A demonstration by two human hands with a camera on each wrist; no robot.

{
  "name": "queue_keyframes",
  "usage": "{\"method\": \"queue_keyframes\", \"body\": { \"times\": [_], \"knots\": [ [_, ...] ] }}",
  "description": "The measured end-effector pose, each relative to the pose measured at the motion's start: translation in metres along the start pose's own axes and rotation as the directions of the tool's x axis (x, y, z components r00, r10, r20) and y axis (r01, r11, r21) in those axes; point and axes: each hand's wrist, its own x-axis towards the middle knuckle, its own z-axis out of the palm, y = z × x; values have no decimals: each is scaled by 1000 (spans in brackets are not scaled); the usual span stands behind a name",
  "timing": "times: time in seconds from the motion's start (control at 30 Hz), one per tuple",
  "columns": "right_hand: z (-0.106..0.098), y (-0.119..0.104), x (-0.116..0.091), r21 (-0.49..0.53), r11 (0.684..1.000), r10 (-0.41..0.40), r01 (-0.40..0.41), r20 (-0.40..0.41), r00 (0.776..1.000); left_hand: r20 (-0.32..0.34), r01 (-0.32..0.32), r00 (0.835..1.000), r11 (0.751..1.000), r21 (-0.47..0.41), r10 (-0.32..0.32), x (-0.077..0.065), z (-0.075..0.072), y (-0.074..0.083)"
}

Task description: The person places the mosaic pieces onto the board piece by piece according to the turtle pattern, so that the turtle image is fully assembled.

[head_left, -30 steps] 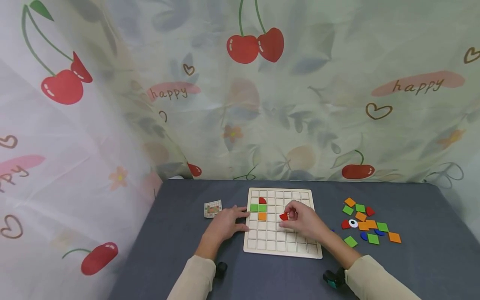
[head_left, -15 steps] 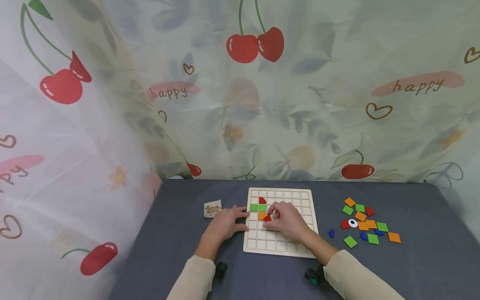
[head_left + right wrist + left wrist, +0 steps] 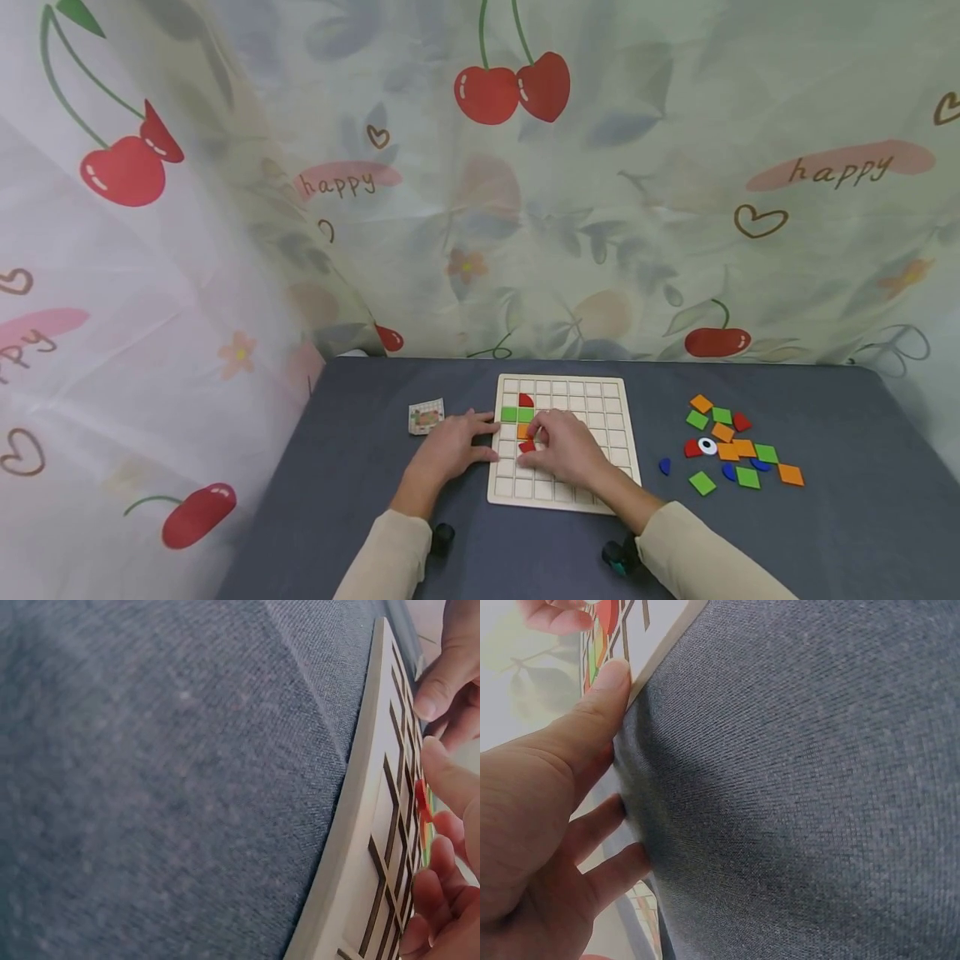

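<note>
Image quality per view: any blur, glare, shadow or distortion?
Head: mostly crisp, though print on the card is too small to read. Left wrist: backdrop washed out, soft shadow on the grey cloth beside the left hand. Right wrist: grey cloth blurred at far left, board edge looks bowed, likely lens distortion.

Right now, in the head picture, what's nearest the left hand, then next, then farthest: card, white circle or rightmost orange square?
From the left hand:
1. Card: left of the board.
2. White circle: right of the board.
3. Orange square: farthest right.
</note>
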Motion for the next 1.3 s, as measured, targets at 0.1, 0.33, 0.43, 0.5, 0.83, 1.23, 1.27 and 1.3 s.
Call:
{"method": "queue_keyframes", "body": {
  "times": [0.1, 0.33, 0.43, 0.5, 0.83, 1.23, 1.27, 1.3],
  "knots": [
    [-2, -1, -2, -1, 1000, 2, -2, 19, 1000, -1, -1, 1000, 1000, -4, 1, 0, 0, 0],
    [-8, 0, -6, -21, 999, -44, 45, 30, 999, -3, -11, 1000, 1000, -1, 11, -1, 0, -1],
    [-9, 1, -8, -42, 996, -75, 77, 39, 996, -6, -13, 1000, 1000, 5, 13, 0, 1, -2],
    [-9, 2, -8, -55, 994, -89, 92, 48, 995, -4, -10, 1000, 1000, 6, 10, 0, 1, -2],
    [-7, 2, -8, -58, 995, -74, 78, 69, 995, -8, -6, 1000, 1000, 12, 6, 0, 2, -1],
    [-7, -2, -7, -77, 996, -47, 53, 77, 996, 11, 8, 1000, 1000, 13, -8, 0, 0, 0],
    [-7, -3, -7, -77, 996, -49, 55, 77, 996, 12, 8, 1000, 1000, 12, -8, 0, 0, 0],
    [-8, -3, -8, -79, 995, -46, 53, 81, 996, 13, 8, 1000, 1000, 11, -8, 0, 0, 0]
  ]
}}
